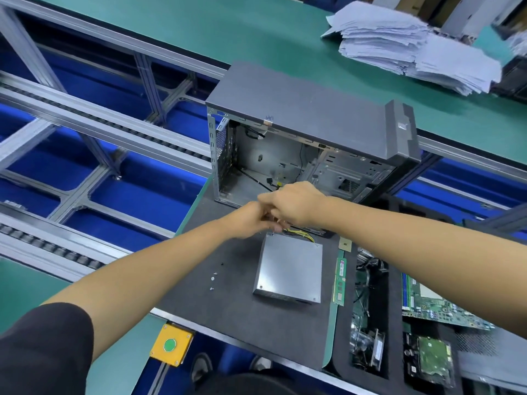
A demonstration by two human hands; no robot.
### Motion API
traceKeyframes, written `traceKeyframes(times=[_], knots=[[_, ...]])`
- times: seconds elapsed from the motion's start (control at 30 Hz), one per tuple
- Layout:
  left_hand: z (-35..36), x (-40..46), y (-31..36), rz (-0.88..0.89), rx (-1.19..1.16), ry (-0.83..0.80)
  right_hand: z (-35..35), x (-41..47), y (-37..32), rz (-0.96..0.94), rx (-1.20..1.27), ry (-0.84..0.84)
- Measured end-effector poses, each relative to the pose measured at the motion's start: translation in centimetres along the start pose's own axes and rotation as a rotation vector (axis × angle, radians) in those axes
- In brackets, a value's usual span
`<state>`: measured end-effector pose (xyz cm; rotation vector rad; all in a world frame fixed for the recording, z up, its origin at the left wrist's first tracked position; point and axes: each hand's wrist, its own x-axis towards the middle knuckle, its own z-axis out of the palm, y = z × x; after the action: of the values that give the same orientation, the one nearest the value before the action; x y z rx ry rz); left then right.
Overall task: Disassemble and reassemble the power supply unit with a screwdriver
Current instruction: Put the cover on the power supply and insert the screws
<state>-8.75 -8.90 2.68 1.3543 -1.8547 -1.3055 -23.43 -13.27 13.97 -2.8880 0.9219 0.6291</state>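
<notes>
a person's two hands meet above the far end of a power supply unit (289,267), a flat box of brushed grey sheet metal lying on a dark foam-like mat (228,315), just in front of an open computer case (299,143). the left hand (251,219) and right hand (295,203) touch each other, fingers curled at the bundle of yellow and black cables (299,234) leaving the unit's far edge; what each hand actually holds is hidden, so their grip cannot be told. no part of a screwdriver can be made out.

the case stands upright with its side panel off, a box of matt dark grey top and bare galvanised walls, one end perforated; inside lie loose black wires and an internal metal bracket. a few small screws (213,279) sit loose on the mat, left of the unit and apart from it. to its right a long green memory stick (339,280) lies alongside, with a small square chip (345,244) beyond its far end. further right, cut-out compartments in a black foam tray (395,323) hold a green circuit board (439,309), a fan (366,347) and a drive (430,362). a ragged stack of pale paper sheets (405,44) rests on the green bench behind. a yellow box with a green button (170,345) is fixed at the near edge.
</notes>
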Motion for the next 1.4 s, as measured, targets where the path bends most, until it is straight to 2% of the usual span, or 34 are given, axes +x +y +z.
traceKeyframes(times=[0.13,0.33,0.53,0.7,0.8,0.93,1.1,1.3,1.4], knots=[[0.9,-0.5,-1.8,-0.088,0.161,0.033,-0.7,-0.6,1.8,-0.223,-0.128,0.014],[2.0,-1.1,-3.4,-0.095,0.104,0.117,0.0,-1.1,3.3,-0.415,-0.144,0.051],[2.6,-1.1,-2.8,-0.088,0.329,0.195,0.3,-1.0,3.1,-0.39,-0.092,0.061],[2.8,-1.3,-2.8,-0.071,0.358,0.241,-0.3,-0.4,2.8,-0.44,-0.247,-0.031],[3.0,-1.3,-3.2,-0.064,0.374,0.264,-0.6,-0.4,3.0,-0.444,-0.22,-0.07],[3.8,-1.7,-3.7,-0.001,0.46,0.309,-0.5,-0.2,3.3,-0.333,-0.141,-0.002],[3.5,-1.7,-3.9,0.021,0.432,0.287,0.0,0.1,2.6,-0.233,-0.09,0.017],[3.2,-1.4,-3.9,-0.022,0.406,0.249,-1.0,0.0,2.2,-0.431,-0.184,0.001],[3.2,-1.5,-3.9,-0.034,0.401,0.268,-1.0,0.3,1.8,-0.376,-0.223,0.065]])
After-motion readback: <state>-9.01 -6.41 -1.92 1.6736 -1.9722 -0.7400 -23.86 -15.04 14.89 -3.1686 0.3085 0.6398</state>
